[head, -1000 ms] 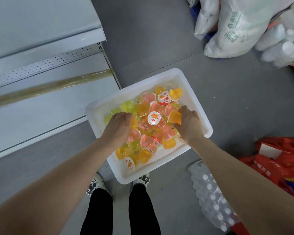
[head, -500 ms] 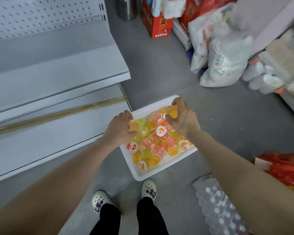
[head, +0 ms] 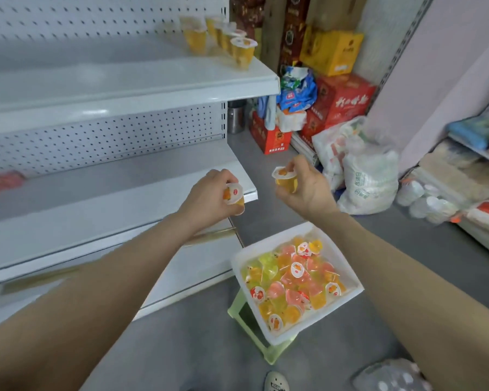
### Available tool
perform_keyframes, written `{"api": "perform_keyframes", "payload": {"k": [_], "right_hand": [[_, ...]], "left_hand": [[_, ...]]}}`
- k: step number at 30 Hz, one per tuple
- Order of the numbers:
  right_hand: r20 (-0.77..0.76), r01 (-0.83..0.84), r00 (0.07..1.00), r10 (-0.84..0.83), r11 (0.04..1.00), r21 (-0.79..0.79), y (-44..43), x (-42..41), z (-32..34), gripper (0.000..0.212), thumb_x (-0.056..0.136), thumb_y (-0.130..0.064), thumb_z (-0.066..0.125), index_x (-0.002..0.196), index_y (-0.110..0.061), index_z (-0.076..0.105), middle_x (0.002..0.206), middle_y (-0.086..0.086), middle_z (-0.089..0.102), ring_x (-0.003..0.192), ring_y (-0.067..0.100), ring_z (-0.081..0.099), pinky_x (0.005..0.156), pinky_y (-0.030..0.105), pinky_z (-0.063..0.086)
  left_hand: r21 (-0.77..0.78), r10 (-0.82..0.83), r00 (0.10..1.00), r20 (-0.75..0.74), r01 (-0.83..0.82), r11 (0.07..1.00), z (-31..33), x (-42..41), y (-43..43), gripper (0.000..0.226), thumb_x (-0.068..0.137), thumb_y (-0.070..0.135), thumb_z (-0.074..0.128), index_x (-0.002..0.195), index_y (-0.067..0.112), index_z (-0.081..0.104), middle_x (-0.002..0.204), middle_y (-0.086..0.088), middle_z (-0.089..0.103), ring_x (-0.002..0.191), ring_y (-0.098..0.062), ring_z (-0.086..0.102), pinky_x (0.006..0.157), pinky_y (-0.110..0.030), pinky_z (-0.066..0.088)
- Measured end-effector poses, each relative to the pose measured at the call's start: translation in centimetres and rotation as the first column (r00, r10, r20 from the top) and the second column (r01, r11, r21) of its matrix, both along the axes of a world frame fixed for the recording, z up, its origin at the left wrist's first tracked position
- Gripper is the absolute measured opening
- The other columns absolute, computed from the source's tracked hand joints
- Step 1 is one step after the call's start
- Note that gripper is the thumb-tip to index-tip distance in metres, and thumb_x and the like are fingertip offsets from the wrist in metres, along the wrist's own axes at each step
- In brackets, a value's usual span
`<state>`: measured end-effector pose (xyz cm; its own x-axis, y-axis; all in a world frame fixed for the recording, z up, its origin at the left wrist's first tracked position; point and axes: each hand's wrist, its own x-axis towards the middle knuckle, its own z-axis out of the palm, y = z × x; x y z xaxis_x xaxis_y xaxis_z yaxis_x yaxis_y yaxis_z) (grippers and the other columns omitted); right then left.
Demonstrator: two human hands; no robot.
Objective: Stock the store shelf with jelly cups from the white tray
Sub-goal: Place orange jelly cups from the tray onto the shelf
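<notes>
The white tray (head: 268, 331) sits low on a pale green stool (head: 246, 314) and holds several orange, pink and green jelly cups (head: 294, 280). My left hand (head: 206, 198) grips an orange jelly cup (head: 234, 194) in front of the middle shelf's right end. My right hand (head: 308, 187) holds another orange jelly cup (head: 285, 179) a little higher, over the floor. On the upper white shelf (head: 141, 80), near its right end, stands a short row of orange jelly cups (head: 237, 49).
The white shelving unit has a pegboard back (head: 105, 136) and a middle shelf (head: 102, 193). Red and yellow cartons (head: 339, 100) and white plastic sacks (head: 362, 170) crowd the floor behind. Packaged goods line low shelves at right (head: 463, 193). A pack of bottles (head: 390, 376) lies bottom right.
Both hands have lifted out of the tray, each with an orange jelly cup, and risen toward the shelves. The view has tilted up, so the upper shelf's cups now show.
</notes>
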<state>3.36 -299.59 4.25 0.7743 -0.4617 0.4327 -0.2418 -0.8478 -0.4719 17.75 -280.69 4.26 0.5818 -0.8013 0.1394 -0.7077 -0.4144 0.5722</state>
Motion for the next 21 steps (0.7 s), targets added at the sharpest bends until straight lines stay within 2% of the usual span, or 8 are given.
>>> {"api": "perform_keyframes", "payload": {"k": [2,5,10,13,17,21], "right_hand": [[0.046,-0.017,0.999,0.019,0.999,-0.046,1.0,1.0,2.2,0.036,0.078,-0.034,0.069,0.098,-0.020,0.043,0.088,-0.008,0.052,0.075,0.019,0.052,0.061,0.031,0.038],[0.101,-0.048,0.993,0.060,0.992,-0.118,2.4,2.3,5.4,0.035,0.079,-0.034,0.071,0.096,-0.019,0.045,0.086,-0.006,0.051,0.074,0.017,0.046,0.061,0.031,0.034],[0.182,-0.083,0.978,0.100,0.992,-0.098,4.2,5.0,10.7,0.037,0.078,-0.043,0.061,0.097,-0.016,0.045,0.081,0.000,0.056,0.072,0.020,0.047,0.063,0.035,0.040],[0.185,-0.074,0.979,0.088,0.994,-0.084,4.6,7.0,13.6,0.036,0.076,-0.041,0.060,0.097,-0.015,0.046,0.082,-0.001,0.055,0.073,0.020,0.048,0.063,0.034,0.037],[0.159,-0.065,0.984,0.083,0.992,-0.112,4.3,10.2,16.4,0.032,0.080,-0.035,0.065,0.098,-0.018,0.045,0.097,0.004,0.057,0.085,0.026,0.052,0.071,0.039,0.044],[0.137,-0.054,0.988,0.073,0.989,-0.140,3.3,13.8,18.0,0.032,0.081,-0.031,0.070,0.095,-0.023,0.043,0.099,0.006,0.056,0.083,0.024,0.050,0.069,0.036,0.041]], "left_hand": [[-0.038,0.006,0.999,0.043,-0.004,0.999,2.4,1.2,1.2,0.053,0.069,0.036,0.081,0.116,0.025,0.059,0.114,0.001,0.055,0.103,-0.017,0.055,0.081,-0.026,0.039],[-0.137,0.012,0.996,0.086,0.000,0.991,6.1,2.9,2.7,0.050,0.068,0.034,0.083,0.113,0.025,0.064,0.105,0.003,0.059,0.102,-0.019,0.056,0.084,-0.028,0.043],[-0.299,0.079,0.997,-0.004,-0.077,0.951,11.8,5.9,4.6,0.048,0.064,0.039,0.085,0.107,0.035,0.063,0.101,0.009,0.070,0.091,-0.013,0.064,0.081,-0.028,0.050],[-0.323,0.107,0.994,0.004,-0.100,0.941,14.5,7.4,5.5,0.048,0.065,0.039,0.085,0.107,0.036,0.062,0.101,0.011,0.069,0.091,-0.012,0.063,0.082,-0.029,0.050],[-0.346,0.145,0.989,0.023,-0.128,0.930,16.5,9.8,6.1,0.049,0.068,0.037,0.085,0.112,0.034,0.064,0.113,0.010,0.066,0.101,-0.013,0.059,0.088,-0.031,0.048],[-0.351,0.180,0.984,0.008,-0.165,0.922,17.4,12.4,5.6,0.060,0.066,0.038,0.087,0.119,0.028,0.061,0.116,0.006,0.065,0.104,-0.015,0.060,0.092,-0.031,0.048]]}}
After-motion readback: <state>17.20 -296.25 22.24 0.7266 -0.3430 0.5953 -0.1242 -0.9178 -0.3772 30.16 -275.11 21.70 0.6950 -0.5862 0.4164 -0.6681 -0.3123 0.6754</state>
